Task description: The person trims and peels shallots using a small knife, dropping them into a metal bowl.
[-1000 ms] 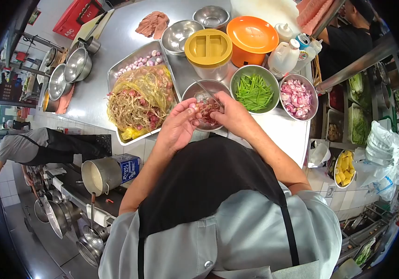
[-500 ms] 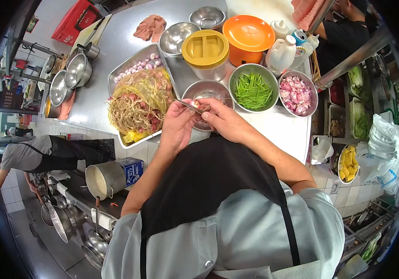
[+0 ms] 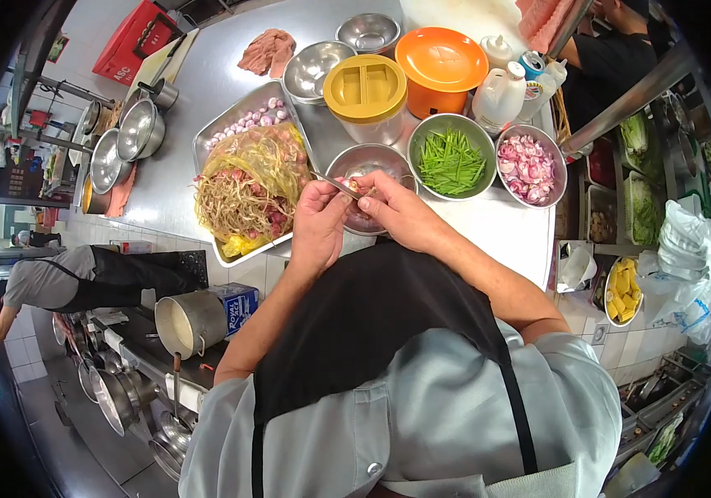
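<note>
my left hand (image 3: 319, 222) pinches the small onion (image 3: 353, 183) over the bowl (image 3: 374, 153) at twelve o'clock while my right hand (image 3: 400, 214) grips the knife (image 3: 344, 189), and with my thumb (image 3: 338, 202) so near its blade, one slip could cut me.

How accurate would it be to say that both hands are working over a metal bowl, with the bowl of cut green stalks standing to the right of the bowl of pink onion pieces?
Not quite: in the head view, the bowl of cut green stalks stands to the left of the bowl of pink onion pieces.
</note>
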Motion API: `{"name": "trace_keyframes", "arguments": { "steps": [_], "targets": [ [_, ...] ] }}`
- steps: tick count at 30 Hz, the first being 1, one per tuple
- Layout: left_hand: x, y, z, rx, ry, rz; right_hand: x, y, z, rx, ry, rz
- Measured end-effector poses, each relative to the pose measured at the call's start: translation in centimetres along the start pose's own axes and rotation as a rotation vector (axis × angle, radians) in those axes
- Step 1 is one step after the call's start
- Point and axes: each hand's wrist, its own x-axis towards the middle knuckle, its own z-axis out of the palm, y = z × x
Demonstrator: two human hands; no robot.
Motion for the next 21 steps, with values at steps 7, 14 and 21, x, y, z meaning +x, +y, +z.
{"name": "trace_keyframes", "arguments": {
  "steps": [7, 14, 21],
  "targets": [
    [0.3, -0.9, -1.3, -0.034, -0.036, -0.001, 0.7, 1.6, 0.1, 0.026, 0.04, -0.008],
    [0.8, -0.9, -1.2, -0.075, -0.045, -0.069, 1.1, 1.9, -0.1, 0.304, 0.02, 0.12],
    [1.2, -0.4, -2.1, -0.146, -0.073, -0.223, 0.1, 0.1, -1.6, 0.61, -0.059, 0.447]
  ]
}}
